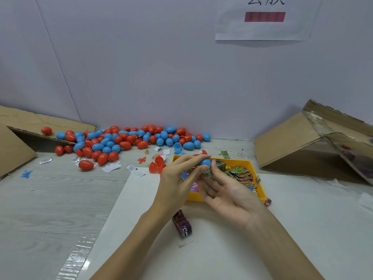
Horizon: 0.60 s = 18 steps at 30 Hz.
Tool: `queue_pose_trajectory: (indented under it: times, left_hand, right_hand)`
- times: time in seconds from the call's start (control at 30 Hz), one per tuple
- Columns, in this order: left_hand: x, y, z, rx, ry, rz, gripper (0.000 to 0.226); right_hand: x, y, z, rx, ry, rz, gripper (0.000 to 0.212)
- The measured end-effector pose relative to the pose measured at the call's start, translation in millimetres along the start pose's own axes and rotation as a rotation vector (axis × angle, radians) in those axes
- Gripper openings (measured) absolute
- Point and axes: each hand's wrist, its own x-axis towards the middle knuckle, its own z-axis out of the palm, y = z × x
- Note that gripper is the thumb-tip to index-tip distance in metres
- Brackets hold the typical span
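My left hand (177, 178) pinches a blue plastic egg half (204, 162) between thumb and fingers, above the near left part of a yellow tray (245, 162). My right hand (226, 190) is palm up beside it, and its fingertips hold a small folded green printed packet (209, 173) against the egg half. The tray holds several colourful printed packets (241, 175). Part of the tray is hidden behind both hands.
A heap of red and blue plastic eggs (121, 141) lies along the back wall. Open red egg halves (156, 164) and paper slips lie left of the tray. A purple bundle of packets (182, 224) lies near me. Cardboard boxes stand at left (18, 138) and right (314, 142).
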Motion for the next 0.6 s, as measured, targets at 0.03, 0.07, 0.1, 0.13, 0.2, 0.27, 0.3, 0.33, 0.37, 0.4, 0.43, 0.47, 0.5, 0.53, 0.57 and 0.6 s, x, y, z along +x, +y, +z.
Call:
queue_pose_trajectory:
  times: [0.03, 0.07, 0.1, 0.13, 0.2, 0.27, 0.3, 0.33, 0.37, 0.4, 0.43, 0.47, 0.5, 0.53, 0.57, 0.6]
  left_hand:
    - [0, 0, 1, 0.006, 0.007, 0.004, 0.034]
    - [-1, 0, 2, 0.014, 0.016, 0.008, 0.034]
    - [-2, 0, 3, 0.024, 0.027, 0.010, 0.034]
    - [-3, 0, 4, 0.035, 0.037, 0.012, 0.033]
    - [-5, 0, 8, 0.043, 0.057, 0.019, 0.029]
    - [-6, 0, 11, 0.048, 0.070, 0.034, 0.027]
    - [-6, 0, 12, 0.047, 0.074, 0.037, 0.027]
    - [-6, 0, 12, 0.037, 0.077, 0.034, 0.028]
    - [-6, 0, 13, 0.017, 0.083, 0.026, 0.028]
    - [-6, 0, 14, -0.006, 0.090, 0.017, 0.027]
    - [-6, 1, 15, -0.025, 0.097, 0.009, 0.027]
    - [-6, 2, 15, -0.034, 0.103, 0.003, 0.028]
    - [-6, 2, 16, -0.034, 0.107, 0.002, 0.027]
    - [-6, 2, 16, -0.029, 0.112, 0.003, 0.027]
    - [-7, 1, 16, -0.025, 0.119, 0.003, 0.027]
    - [-7, 1, 17, -0.024, 0.126, 0.002, 0.026]
  right_hand:
    - [0, 0, 0, 0.000, -0.003, -0.001, 0.021]
    - [0, 0, 0, 0.001, -0.008, -0.001, 0.020]
    - [1, 0, 0, 0.009, -0.011, 0.000, 0.021]
    - [2, 0, 0, 0.022, -0.010, 0.001, 0.025]
    - [3, 1, -1, 0.043, -0.006, 0.002, 0.033]
    - [4, 2, -2, 0.041, -0.006, 0.003, 0.036]
    - [4, 2, -2, 0.035, -0.008, 0.001, 0.036]
    - [5, 2, -3, 0.031, -0.009, -0.003, 0.034]
    - [5, 1, -3, 0.032, -0.007, -0.006, 0.032]
    - [5, 1, -3, 0.037, -0.002, -0.012, 0.030]
    - [5, 0, -3, 0.040, 0.004, -0.019, 0.029]
    - [6, 1, -3, 0.037, 0.013, -0.025, 0.031]
    - [6, 1, -2, 0.031, 0.023, -0.029, 0.034]
    - [6, 2, -2, 0.025, 0.032, -0.031, 0.036]
    - [6, 2, -2, 0.024, 0.038, -0.031, 0.037]
    - [5, 3, -2, 0.029, 0.040, -0.031, 0.037]
